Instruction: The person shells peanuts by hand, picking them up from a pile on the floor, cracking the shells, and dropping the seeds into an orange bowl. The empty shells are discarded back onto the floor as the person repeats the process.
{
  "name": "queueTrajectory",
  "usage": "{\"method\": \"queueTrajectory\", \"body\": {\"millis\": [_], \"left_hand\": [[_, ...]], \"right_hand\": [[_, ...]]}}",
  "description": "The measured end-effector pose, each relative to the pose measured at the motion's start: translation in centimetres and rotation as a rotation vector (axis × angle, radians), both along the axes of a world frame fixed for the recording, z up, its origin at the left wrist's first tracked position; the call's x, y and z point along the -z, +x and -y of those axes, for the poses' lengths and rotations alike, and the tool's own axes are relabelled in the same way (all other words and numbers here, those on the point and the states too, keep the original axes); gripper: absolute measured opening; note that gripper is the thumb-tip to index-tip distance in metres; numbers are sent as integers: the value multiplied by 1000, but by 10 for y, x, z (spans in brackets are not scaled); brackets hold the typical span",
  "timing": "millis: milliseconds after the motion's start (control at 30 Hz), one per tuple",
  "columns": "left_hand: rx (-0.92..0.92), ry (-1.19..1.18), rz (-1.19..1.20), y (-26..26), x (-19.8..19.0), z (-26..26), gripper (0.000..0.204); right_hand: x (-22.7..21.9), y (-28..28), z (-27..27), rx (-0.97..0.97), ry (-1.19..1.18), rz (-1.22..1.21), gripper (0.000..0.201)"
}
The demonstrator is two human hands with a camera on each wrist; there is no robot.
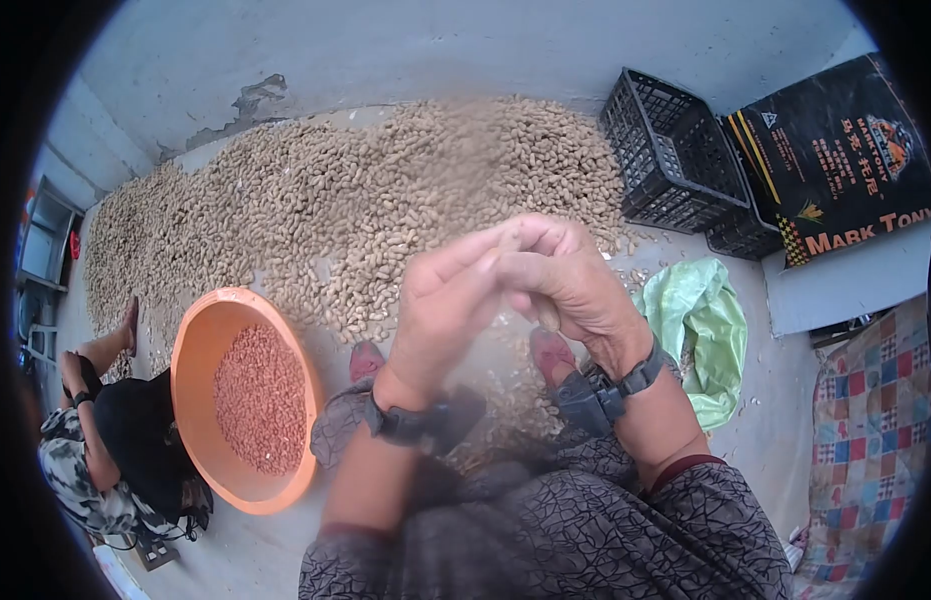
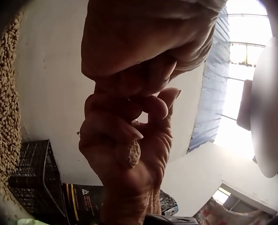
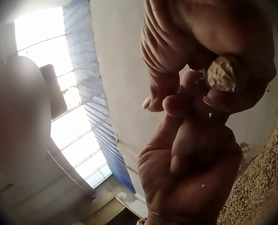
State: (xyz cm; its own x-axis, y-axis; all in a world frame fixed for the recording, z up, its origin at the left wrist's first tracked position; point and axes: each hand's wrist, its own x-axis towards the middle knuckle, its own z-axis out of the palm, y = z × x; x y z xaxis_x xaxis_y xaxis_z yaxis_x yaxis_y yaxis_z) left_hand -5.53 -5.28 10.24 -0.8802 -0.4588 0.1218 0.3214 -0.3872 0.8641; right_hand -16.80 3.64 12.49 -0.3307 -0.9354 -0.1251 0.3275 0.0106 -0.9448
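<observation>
Both hands meet fingertip to fingertip in front of the person's chest. With curled fingers my right hand [image 1: 575, 285] holds an unshelled peanut [image 3: 222, 75] low against the palm; its wrinkled tan shell also shows in the left wrist view. My left hand [image 1: 440, 300] has its thumb and fingers bent, the tips pinching at a small tan peanut [image 1: 509, 238] where the two hands join. Most of that peanut is hidden by the fingers. Loose shells lie on the floor and lap cloth below the hands.
A wide heap of unshelled peanuts [image 1: 315, 210] spreads along the wall. An orange basin [image 1: 190, 350] with red shelled kernels stands at left, beside another seated person [image 1: 95, 450]. At right are a green sack [image 1: 720, 330], black crates [image 1: 675, 190] and a black printed bag [image 1: 845, 160].
</observation>
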Motion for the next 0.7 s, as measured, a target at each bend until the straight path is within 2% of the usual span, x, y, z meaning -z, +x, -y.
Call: {"method": "queueTrajectory", "body": {"millis": [67, 133, 167, 233, 367, 467, 533, 667, 700], "left_hand": [[-29, 4, 20, 2, -5, 0, 38], [-14, -277, 105, 6, -7, 4, 41], [-14, -277, 105, 7, -6, 5, 41], [10, -97, 64, 9, -4, 4, 46], [35, -141, 43, 11, -6, 2, 50], [-29, -74, 58, 6, 1, 0, 42], [-77, -80, -14, 2, 5, -1, 35], [-107, -71, -127, -5, 15, -1, 32], [-55, 51, -109, -3, 11, 1, 31]], "right_hand": [[1, 2, 1, 13, -10, -50, 20], [-1, 1, 0, -1, -21, -17, 20], [-1, 0, -1, -14, -32, 16, 20], [-3, 1, -3, -14, -31, 22, 20], [-6, 1, -2, -3, -36, 52, 19], [-1, -2, 1, -9, -24, 64, 20], [4, -3, 4, 2, 4, 36, 21], [13, 3, 8, 75, 15, -55, 22], [12, 4, 8, 73, 13, -58, 22]]}}
